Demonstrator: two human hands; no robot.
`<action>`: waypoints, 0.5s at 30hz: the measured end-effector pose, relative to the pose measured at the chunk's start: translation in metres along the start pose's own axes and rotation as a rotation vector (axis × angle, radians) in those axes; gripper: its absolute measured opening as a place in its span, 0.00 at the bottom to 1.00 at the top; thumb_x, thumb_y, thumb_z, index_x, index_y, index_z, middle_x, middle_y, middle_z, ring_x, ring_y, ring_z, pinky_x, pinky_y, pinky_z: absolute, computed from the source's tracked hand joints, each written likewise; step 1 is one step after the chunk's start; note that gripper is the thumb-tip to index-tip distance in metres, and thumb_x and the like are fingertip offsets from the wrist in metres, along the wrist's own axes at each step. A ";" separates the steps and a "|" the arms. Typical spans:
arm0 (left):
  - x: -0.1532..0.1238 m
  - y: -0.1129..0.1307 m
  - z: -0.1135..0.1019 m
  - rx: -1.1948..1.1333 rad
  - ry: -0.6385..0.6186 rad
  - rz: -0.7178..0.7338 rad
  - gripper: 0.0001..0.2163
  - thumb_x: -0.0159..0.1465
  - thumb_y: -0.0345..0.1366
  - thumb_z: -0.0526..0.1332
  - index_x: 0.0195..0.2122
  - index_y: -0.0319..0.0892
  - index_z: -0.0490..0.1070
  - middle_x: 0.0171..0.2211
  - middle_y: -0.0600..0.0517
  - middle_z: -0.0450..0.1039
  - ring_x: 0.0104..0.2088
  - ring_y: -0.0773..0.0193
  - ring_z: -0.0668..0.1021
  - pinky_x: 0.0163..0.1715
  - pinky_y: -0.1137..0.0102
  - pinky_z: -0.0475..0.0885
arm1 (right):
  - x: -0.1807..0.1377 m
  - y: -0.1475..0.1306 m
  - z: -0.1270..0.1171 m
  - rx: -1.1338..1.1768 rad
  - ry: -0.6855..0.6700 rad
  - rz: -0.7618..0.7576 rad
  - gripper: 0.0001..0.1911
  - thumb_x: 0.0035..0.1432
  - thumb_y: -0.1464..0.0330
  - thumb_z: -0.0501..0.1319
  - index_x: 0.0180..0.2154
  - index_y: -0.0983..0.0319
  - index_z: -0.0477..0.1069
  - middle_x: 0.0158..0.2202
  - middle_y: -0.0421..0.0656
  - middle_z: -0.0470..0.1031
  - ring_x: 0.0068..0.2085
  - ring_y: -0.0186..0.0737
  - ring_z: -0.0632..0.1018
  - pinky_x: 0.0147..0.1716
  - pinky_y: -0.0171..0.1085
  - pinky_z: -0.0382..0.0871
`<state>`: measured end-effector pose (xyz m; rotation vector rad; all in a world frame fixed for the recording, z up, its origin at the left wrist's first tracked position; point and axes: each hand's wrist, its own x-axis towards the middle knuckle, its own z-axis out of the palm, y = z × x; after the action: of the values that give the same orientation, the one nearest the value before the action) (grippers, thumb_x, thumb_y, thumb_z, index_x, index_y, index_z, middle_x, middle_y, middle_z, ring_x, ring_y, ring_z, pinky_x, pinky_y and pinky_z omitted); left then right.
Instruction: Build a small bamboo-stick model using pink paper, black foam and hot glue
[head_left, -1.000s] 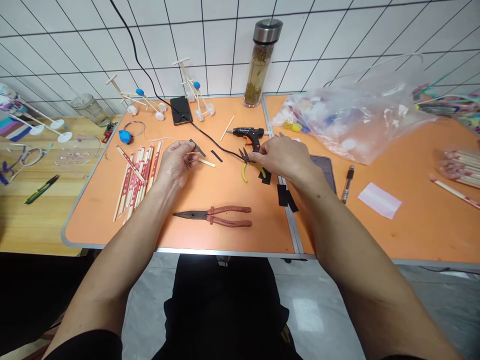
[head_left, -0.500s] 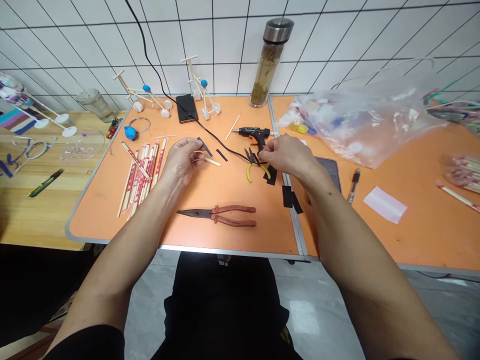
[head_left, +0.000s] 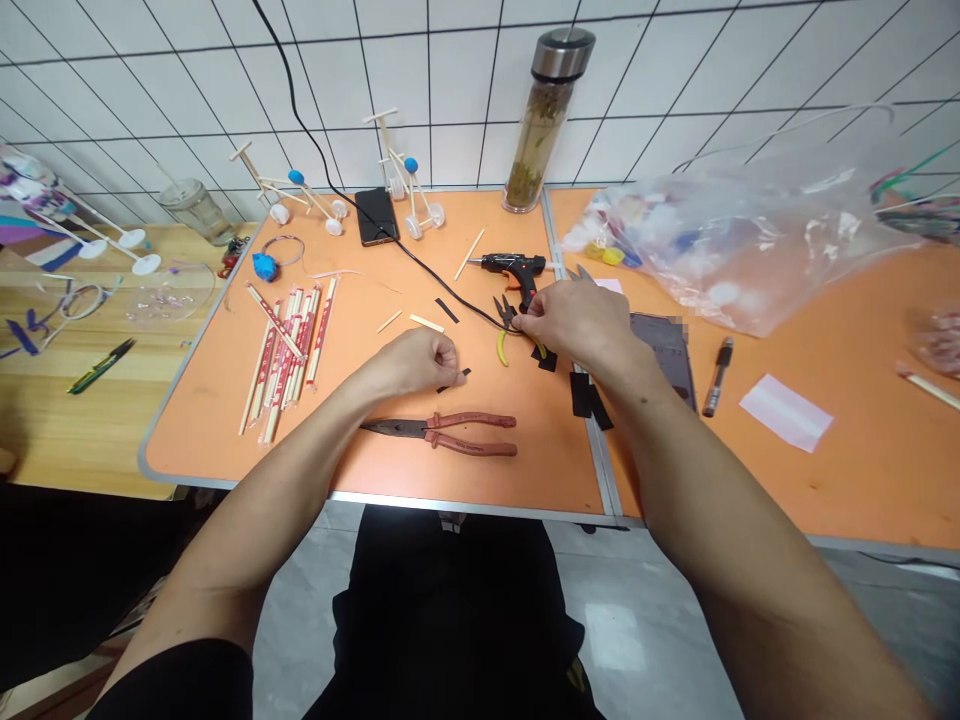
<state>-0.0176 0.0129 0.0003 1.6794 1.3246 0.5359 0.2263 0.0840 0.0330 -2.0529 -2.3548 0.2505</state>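
My left hand [head_left: 416, 362] is closed over the orange table [head_left: 360, 440], pinching a small black strip [head_left: 459, 377] whose end sticks out by the fingers. Just below it lie red-handled long-nose pliers [head_left: 450, 435]. My right hand [head_left: 577, 322] is closed on small yellow-handled cutters [head_left: 506, 322], right beside the black glue gun [head_left: 517, 268]. Short wooden sticks [head_left: 426, 322] and another black strip [head_left: 446, 310] lie between the hands. Black tape pieces [head_left: 585, 395] sit under my right wrist.
A row of wrapped chopsticks [head_left: 289, 345] lies at the left. Stick models with white wheels [head_left: 409, 190], a phone [head_left: 376, 215], a black cable [head_left: 420, 265] and a glass bottle [head_left: 547, 120] stand at the back. A plastic bag [head_left: 742, 240], marker [head_left: 718, 375] and white paper [head_left: 786, 412] are right.
My left hand has dropped down and toward me, from over the short sticks to just above the red pliers, still pinching the black strip. My right hand stays at the cutters.
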 end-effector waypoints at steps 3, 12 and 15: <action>-0.001 0.000 0.003 0.072 -0.005 -0.018 0.14 0.58 0.38 0.73 0.22 0.43 0.70 0.21 0.57 0.65 0.25 0.68 0.65 0.28 0.68 0.58 | 0.000 -0.006 0.000 -0.024 -0.044 0.014 0.11 0.68 0.57 0.69 0.39 0.57 0.85 0.38 0.51 0.85 0.47 0.59 0.84 0.42 0.47 0.69; -0.006 0.014 -0.029 -0.099 0.340 0.005 0.10 0.62 0.38 0.71 0.28 0.41 0.75 0.23 0.55 0.71 0.25 0.69 0.69 0.27 0.71 0.61 | 0.010 0.002 0.011 0.118 -0.047 0.000 0.06 0.64 0.63 0.71 0.34 0.56 0.82 0.37 0.46 0.85 0.41 0.51 0.82 0.36 0.44 0.66; -0.006 0.013 -0.041 -0.222 0.512 0.000 0.08 0.61 0.37 0.71 0.29 0.42 0.75 0.24 0.54 0.74 0.23 0.69 0.70 0.25 0.71 0.63 | 0.013 0.006 0.014 0.179 -0.029 -0.010 0.06 0.62 0.65 0.71 0.31 0.57 0.81 0.33 0.44 0.83 0.37 0.47 0.80 0.35 0.43 0.64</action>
<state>-0.0447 0.0230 0.0329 1.4073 1.5510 1.1246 0.2289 0.0961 0.0169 -1.9687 -2.2639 0.4757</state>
